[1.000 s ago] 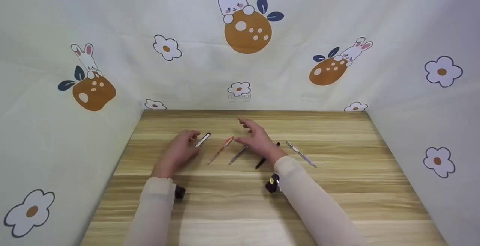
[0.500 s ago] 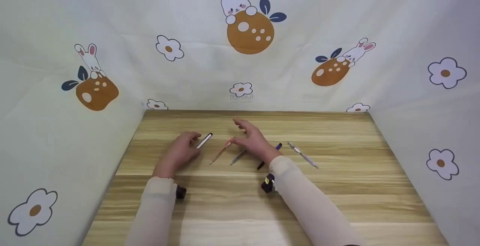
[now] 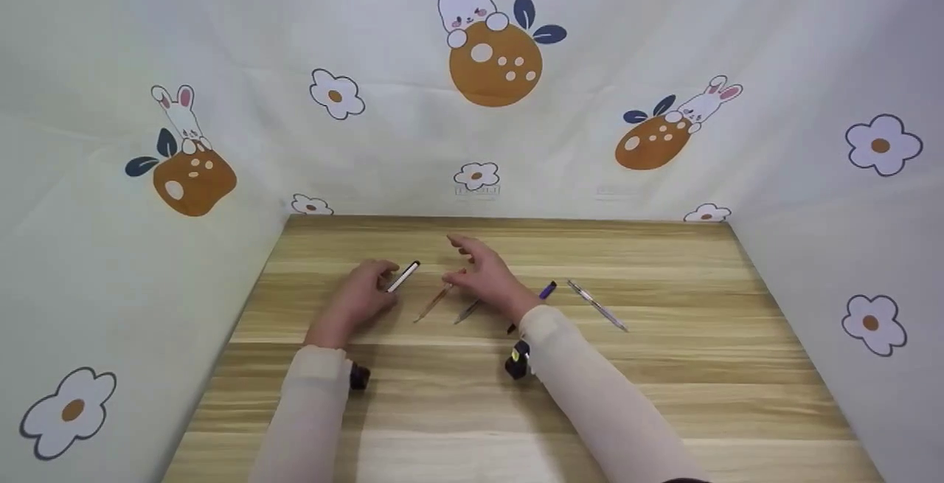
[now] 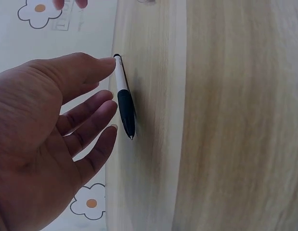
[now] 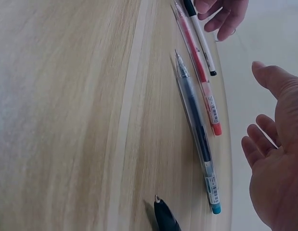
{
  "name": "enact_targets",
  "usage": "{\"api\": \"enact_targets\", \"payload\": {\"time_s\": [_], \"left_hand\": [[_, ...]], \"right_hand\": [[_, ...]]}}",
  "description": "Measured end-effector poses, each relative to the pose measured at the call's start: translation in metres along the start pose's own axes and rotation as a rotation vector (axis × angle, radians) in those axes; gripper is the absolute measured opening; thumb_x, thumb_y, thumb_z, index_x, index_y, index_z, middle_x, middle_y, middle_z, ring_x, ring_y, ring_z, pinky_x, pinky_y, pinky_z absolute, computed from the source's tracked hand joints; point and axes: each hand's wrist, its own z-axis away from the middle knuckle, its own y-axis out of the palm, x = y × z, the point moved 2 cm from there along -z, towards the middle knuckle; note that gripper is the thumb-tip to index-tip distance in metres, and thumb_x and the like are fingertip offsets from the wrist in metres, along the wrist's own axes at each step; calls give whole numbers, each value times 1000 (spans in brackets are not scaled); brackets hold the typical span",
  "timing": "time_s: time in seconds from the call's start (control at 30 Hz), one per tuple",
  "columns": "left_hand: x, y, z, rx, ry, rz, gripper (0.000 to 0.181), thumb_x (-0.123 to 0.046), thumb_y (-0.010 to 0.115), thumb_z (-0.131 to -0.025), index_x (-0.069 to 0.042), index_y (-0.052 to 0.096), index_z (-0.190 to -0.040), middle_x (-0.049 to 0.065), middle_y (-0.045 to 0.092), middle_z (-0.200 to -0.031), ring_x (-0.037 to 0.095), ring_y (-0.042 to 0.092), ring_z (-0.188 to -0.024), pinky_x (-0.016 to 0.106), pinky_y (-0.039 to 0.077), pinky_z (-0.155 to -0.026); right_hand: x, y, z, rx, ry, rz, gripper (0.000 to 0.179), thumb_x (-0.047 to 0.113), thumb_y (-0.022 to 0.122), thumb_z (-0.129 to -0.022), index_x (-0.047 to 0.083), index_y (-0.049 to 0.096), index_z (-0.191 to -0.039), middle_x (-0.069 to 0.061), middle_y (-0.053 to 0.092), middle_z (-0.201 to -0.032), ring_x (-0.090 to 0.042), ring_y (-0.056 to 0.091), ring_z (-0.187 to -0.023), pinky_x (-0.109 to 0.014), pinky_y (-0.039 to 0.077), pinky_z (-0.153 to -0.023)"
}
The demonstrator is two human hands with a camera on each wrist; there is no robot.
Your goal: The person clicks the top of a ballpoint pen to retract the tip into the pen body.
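Observation:
Beside a white pen with a black grip (image 3: 403,276), my left hand (image 3: 358,299) hovers with relaxed fingers. In the left wrist view, its thumb tip is close to the top of that pen (image 4: 125,106); I cannot tell whether they touch. My right hand (image 3: 490,282) is held over a red pen (image 3: 432,303) and a clear pen with a dark refill (image 3: 466,311), partly covering both. Its fingers are spread and hold nothing. The right wrist view shows the clear pen's teal end (image 5: 215,209) in full.
A dark pen with a purple end (image 3: 547,290) lies partly hidden under my right wrist. Farther right is another clear pen (image 3: 596,304). The wooden tabletop (image 3: 442,409) is bounded by cloth walls (image 3: 383,144) printed with rabbits and flowers. Both wrists carry small black cameras.
My right hand has drifted left, from over the clear pen toward the red one, uncovering more of the dark pen. The left hand and the pens stay in place; the view shifts slightly.

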Motion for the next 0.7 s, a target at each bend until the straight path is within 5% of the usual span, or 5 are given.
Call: {"api": "enact_targets", "payload": {"time_s": [0.7], "left_hand": [[3, 7, -7, 18, -20, -83, 38, 2, 77, -94, 5, 72, -132, 18, 67, -116, 34, 64, -108, 55, 54, -101]], "right_hand": [[-2, 6, 1, 8, 19, -23, 79, 15, 85, -98, 14, 48, -168, -13, 50, -167, -35, 48, -151, -51, 45, -121]]}}
